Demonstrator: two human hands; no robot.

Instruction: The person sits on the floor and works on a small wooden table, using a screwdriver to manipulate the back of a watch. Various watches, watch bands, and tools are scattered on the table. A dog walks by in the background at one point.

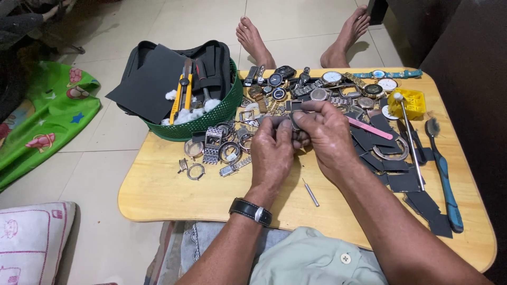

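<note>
1. The left hand (272, 150) and the right hand (328, 134) met in a shared grip, fingertips pinching a small silver metal watch part (293, 122) between them, just above the pale wooden counter (158, 190).
2. The part was mostly hidden by fingers; only a dull metallic edge showed.
3. A black leather wristwatch (250, 210) circled the left wrist.
4. A thin steel pin tool (310, 192) lay near the hands.
5. A green plastic woven basket (211, 119) stood to the left.

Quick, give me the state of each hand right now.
Left hand: closed, pinching a small metal watch part.
Right hand: closed on the same watch part.
</note>
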